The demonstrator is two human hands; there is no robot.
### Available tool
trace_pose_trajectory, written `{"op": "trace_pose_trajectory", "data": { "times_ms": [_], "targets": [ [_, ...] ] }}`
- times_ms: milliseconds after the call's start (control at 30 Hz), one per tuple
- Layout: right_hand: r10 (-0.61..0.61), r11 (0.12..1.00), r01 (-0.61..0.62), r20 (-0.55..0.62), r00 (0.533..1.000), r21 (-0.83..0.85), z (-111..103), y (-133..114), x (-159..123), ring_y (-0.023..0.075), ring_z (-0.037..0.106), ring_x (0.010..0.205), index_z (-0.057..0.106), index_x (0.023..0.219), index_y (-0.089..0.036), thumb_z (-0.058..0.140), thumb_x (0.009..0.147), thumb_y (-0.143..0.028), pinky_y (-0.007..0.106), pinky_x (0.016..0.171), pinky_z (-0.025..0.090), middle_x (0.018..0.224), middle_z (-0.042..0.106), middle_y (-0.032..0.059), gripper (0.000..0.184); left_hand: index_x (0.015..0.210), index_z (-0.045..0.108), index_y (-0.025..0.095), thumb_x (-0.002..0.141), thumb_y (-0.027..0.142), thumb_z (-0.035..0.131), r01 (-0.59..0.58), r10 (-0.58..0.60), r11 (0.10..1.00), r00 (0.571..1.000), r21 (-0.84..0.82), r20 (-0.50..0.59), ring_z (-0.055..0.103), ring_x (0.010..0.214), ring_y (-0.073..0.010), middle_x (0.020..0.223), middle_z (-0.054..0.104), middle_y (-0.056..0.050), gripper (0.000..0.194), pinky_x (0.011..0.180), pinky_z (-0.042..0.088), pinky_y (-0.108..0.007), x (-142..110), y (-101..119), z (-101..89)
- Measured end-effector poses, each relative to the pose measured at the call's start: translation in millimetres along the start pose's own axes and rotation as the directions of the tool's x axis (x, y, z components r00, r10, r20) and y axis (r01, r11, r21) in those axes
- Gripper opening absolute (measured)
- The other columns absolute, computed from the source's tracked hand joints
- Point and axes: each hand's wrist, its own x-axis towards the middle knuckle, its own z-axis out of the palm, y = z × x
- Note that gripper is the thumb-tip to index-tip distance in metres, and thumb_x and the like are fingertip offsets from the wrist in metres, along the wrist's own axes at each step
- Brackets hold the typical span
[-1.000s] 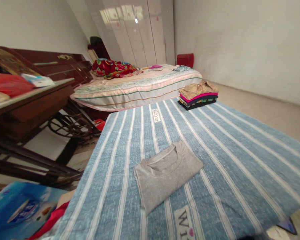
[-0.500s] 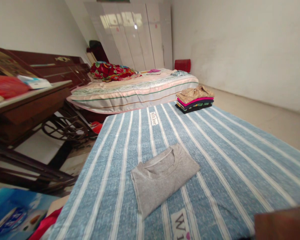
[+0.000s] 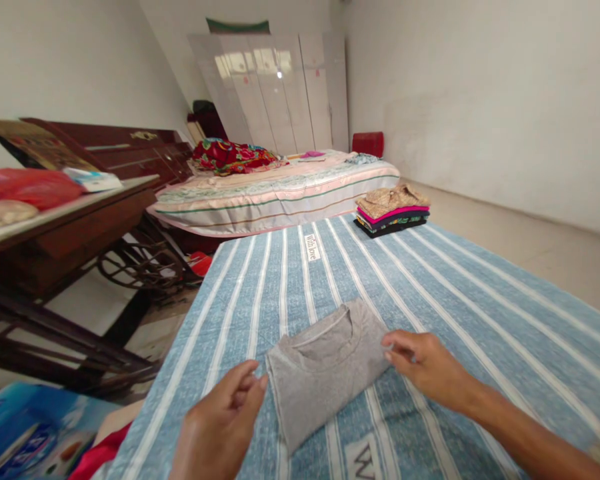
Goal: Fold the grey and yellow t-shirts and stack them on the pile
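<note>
A folded grey T-shirt lies on the blue-and-white striped cloth, its round neckline on the far side. Just left of the shirt's left edge is my left hand, fingers curved and thumb slightly apart, with nothing between them. At the right corner of the shirt, my right hand has its thumb and fingertips parted; whether they touch the fabric I cannot tell. Farther back on the same cloth sits a stack of folded clothes, with a tan patterned garment on top.
Beyond the striped surface stands a bed with a red floral blanket. A wooden sewing-machine table is at the left, above a blue package. White wardrobes line the back.
Both hands have come in from below, to either side of the grey T-shirt. A blurred brown shape at the lower right is gone. The view has tilted up slightly; the shirt remains folded.
</note>
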Motion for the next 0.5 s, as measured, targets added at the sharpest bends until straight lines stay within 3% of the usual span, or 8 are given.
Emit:
{"op": "trace_pose_trajectory", "data": {
  "times_ms": [33, 100, 200, 333, 400, 500],
  "targets": [
    [-0.080, 0.989, 0.067, -0.104, 0.991, -0.129, 3.6, 0.7, 3.9, 0.0150, 0.057, 0.061, 0.061, 0.084, -0.019, 0.044, 0.084, -0.025, 0.029, 0.062, 0.044, 0.065, 0.059, -0.0003, 0.018, 0.098, 0.064, 0.021, 0.083, 0.046, 0.050, -0.087, 0.087, 0.996, 0.996, 0.037, 0.008, 0.067, 0.072, -0.0193, 0.081, 0.069, -0.001, 0.032, 0.063, 0.056, -0.029, 4.6, -0.4, 10.9],
    [-0.244, 0.940, 0.182, -0.196, 0.950, -0.288, 12.0, -2.3, 13.1, 0.0172, 0.059, 0.071, 0.061, 0.083, -0.019, 0.039, 0.087, -0.022, 0.032, 0.069, 0.045, 0.075, 0.063, 0.0026, 0.023, 0.098, 0.064, 0.019, 0.086, 0.042, 0.043, -0.268, 0.269, 0.957, 0.963, 0.112, 0.002, 0.067, 0.087, -0.0213, 0.096, 0.070, -0.007, 0.033, 0.076, 0.056, -0.032, 8.8, 2.0, 32.9],
    [-0.372, 0.878, 0.292, -0.156, 0.915, -0.379, 28.2, -11.8, 29.8, 0.0200, 0.059, 0.091, 0.062, 0.096, -0.019, 0.040, 0.088, -0.023, 0.035, 0.083, 0.045, 0.095, 0.065, 0.0070, 0.024, 0.105, 0.063, 0.015, 0.087, 0.036, 0.040, -0.405, 0.408, 0.889, 0.913, 0.211, 0.035, 0.057, 0.112, -0.0247, 0.120, 0.061, -0.014, 0.036, 0.093, 0.049, -0.038, 7.0, 15.9, 62.9],
    [-0.347, 0.814, 0.295, -0.012, 0.938, -0.501, 48.7, -14.0, 50.9, 0.0290, 0.036, 0.128, 0.047, 0.129, -0.014, 0.047, 0.088, -0.040, 0.046, 0.104, 0.030, 0.136, 0.044, 0.0154, 0.048, 0.118, 0.059, 0.012, 0.085, 0.032, 0.044, -0.397, 0.356, 0.855, 0.917, 0.334, 0.178, 0.043, 0.126, -0.0299, 0.135, 0.049, -0.015, 0.041, 0.099, 0.042, -0.047, 6.9, 38.1, 93.0],
    [-0.280, 0.806, 0.260, 0.045, 0.959, -0.531, 54.6, -8.2, 58.0, 0.0319, 0.022, 0.135, 0.038, 0.137, -0.012, 0.043, 0.089, -0.050, 0.050, 0.108, 0.021, 0.145, 0.032, 0.0175, 0.061, 0.125, 0.053, 0.012, 0.086, 0.035, 0.043, -0.365, 0.283, 0.851, 0.924, 0.377, 0.256, 0.039, 0.129, -0.0303, 0.139, 0.043, -0.014, 0.046, 0.101, 0.039, -0.050, 8.7, 42.7, 102.7],
    [-0.191, 0.820, 0.216, 0.102, 0.976, -0.531, 57.4, 1.3, 63.2, 0.0318, 0.013, 0.138, 0.034, 0.141, -0.012, 0.034, 0.090, -0.059, 0.051, 0.109, 0.015, 0.148, 0.023, 0.0183, 0.069, 0.133, 0.046, 0.012, 0.088, 0.041, 0.037, -0.329, 0.182, 0.851, 0.916, 0.409, 0.359, 0.035, 0.131, -0.0299, 0.143, 0.037, -0.013, 0.054, 0.103, 0.035, -0.051, 10.2, 42.3, 109.0]
  ]
}}
